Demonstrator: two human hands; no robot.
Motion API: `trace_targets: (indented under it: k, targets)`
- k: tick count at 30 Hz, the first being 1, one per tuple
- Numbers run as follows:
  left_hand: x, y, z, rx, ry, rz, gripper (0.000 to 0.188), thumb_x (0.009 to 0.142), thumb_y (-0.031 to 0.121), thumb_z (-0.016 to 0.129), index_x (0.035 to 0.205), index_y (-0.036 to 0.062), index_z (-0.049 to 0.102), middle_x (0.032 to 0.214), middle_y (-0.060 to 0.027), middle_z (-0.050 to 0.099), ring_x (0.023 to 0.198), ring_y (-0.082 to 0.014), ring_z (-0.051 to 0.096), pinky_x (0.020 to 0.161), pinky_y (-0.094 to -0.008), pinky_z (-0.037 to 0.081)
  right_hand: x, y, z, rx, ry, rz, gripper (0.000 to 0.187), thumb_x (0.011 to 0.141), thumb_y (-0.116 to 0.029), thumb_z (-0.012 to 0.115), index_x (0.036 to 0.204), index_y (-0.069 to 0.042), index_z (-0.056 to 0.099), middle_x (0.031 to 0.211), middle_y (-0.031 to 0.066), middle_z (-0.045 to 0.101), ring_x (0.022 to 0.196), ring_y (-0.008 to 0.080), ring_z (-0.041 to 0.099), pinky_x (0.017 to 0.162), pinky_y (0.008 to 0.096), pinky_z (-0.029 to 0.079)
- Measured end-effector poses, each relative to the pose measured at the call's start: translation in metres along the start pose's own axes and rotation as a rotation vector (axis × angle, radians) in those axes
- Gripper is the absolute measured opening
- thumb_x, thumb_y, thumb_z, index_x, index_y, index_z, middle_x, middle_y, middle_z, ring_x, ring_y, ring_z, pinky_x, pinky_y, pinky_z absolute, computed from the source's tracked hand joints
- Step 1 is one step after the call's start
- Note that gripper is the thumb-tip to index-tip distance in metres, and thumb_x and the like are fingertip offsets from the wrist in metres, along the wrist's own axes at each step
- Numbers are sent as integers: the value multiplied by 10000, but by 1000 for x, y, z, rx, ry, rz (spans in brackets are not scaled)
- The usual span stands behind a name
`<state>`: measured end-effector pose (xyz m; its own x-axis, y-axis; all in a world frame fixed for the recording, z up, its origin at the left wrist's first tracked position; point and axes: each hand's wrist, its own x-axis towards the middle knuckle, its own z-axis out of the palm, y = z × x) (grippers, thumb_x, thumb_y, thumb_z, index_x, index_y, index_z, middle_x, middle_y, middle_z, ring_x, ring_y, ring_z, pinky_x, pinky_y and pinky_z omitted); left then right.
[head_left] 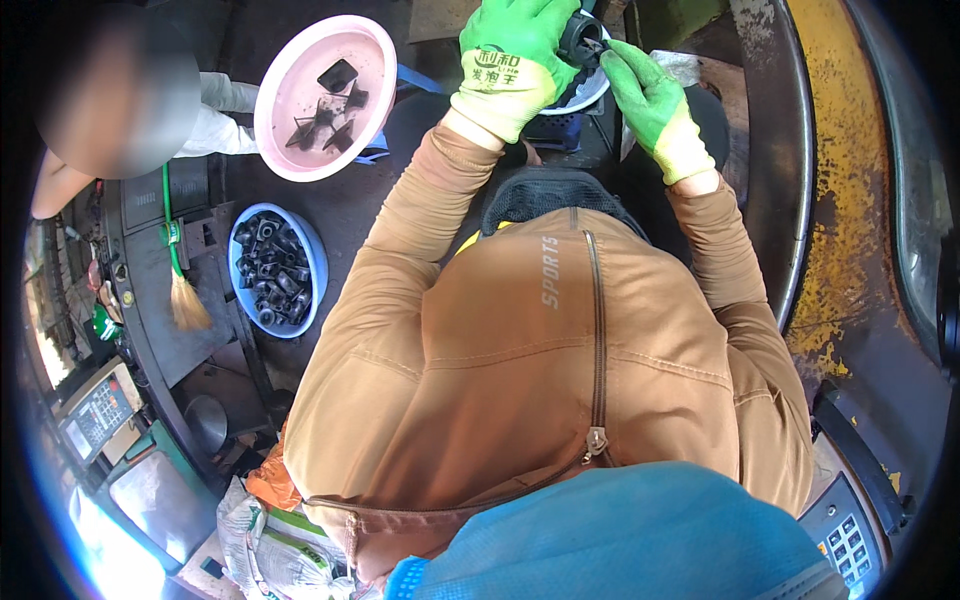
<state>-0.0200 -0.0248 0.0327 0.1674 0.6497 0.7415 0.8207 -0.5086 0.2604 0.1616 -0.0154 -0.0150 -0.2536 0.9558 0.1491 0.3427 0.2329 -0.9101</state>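
Observation:
My left hand [515, 60], in a green and pale yellow glove, is wrapped round a black hollow part [574, 42] with a round opening. My right hand [650, 105], gloved alike, has its thumb and fingers pinched together at that opening. A small greyish tip [593, 46] shows there; whether it is a tool or a piece of the part I cannot tell. Beneath both hands is a basin with a white rim [600, 98], mostly hidden by the gloves and the part.
A pink basin [268, 115] with several black pieces stands at the far left. Nearer is a blue basin [318, 265] full of black parts. A person [125, 110] is beside a broom [187, 300]. A worn yellow machine frame [850, 200] runs along the right.

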Motion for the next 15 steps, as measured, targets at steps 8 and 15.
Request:
trace_targets:
  k: [8,15]
  targets:
    - [-10,-16,21,103,64,34,586,586,122,708,1166,53,651,1240,-117,618,1082,-395,547,951,-457,449,-7,-30,12,416,-127,326,337,992,-299,508,1126,-8,612,854,83,654,755,165,618,763,315,529]
    - [1,-16,16,84,182,25,581,610,366,779,1114,97,674,1183,-61,642,1149,-338,516,937,-478,388,-13,-46,-5,1590,-517,535,364,1036,-410,390,1034,-85,555,619,-70,333,417,37,241,375,210,216]
